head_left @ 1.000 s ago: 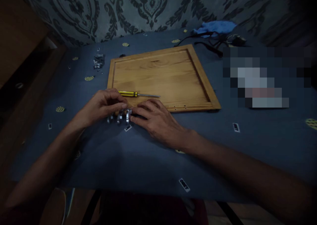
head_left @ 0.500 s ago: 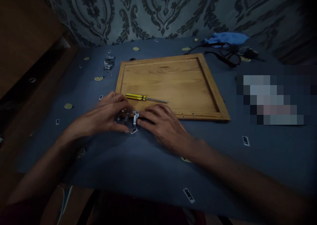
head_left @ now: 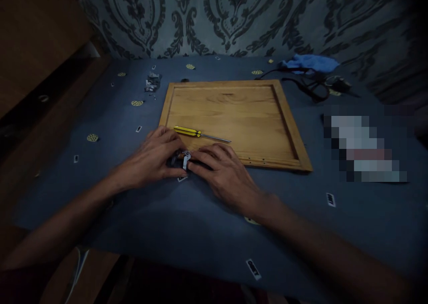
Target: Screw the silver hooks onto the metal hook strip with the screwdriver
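Note:
A framed wooden panel, like a cabinet door, lies flat on the table. At its near left edge a metal hinge sticks out toward me. My left hand curls around the hinge from the left, its thumb stretched along the near side and covering part of the metal. From the right, my right hand has its bent fingers against the hinge and the panel's near edge; its thumb is hidden. A yellow-handled screwdriver rests on the panel just beyond my hands, touched by neither.
Several metal hinge parts and small screws lie at the back left of the blue-covered table. Glasses, a blue cloth and a blurred-out object are on the right. A patterned wall covering rises behind.
My left hand has closed in on the hinge, its thumb now nearer to my right fingers and more of the metal covered. The view has shifted slightly; panel and screwdriver stay in place.

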A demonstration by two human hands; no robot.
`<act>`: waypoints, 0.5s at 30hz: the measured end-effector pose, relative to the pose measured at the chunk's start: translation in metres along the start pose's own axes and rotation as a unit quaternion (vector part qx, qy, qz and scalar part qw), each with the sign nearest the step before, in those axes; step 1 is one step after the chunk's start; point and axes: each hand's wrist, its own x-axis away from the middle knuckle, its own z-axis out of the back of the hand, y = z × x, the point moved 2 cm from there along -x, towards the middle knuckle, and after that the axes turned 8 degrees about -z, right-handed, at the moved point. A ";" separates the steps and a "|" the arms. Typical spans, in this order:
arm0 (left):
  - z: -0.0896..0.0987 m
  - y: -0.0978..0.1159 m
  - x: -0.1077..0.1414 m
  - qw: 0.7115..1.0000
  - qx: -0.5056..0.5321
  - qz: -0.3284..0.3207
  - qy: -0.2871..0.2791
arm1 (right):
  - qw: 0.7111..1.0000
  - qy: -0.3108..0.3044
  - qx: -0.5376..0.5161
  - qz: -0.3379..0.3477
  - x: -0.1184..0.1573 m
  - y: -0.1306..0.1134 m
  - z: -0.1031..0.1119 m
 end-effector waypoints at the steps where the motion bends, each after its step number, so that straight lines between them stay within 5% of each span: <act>1: 0.000 0.000 0.000 1.000 0.001 0.001 0.002 | 1.000 -0.001 0.003 0.000 0.000 0.000 0.000; 15: 0.000 -0.003 -0.002 1.000 0.016 -0.008 0.016 | 1.000 0.000 0.011 0.001 0.001 0.000 0.000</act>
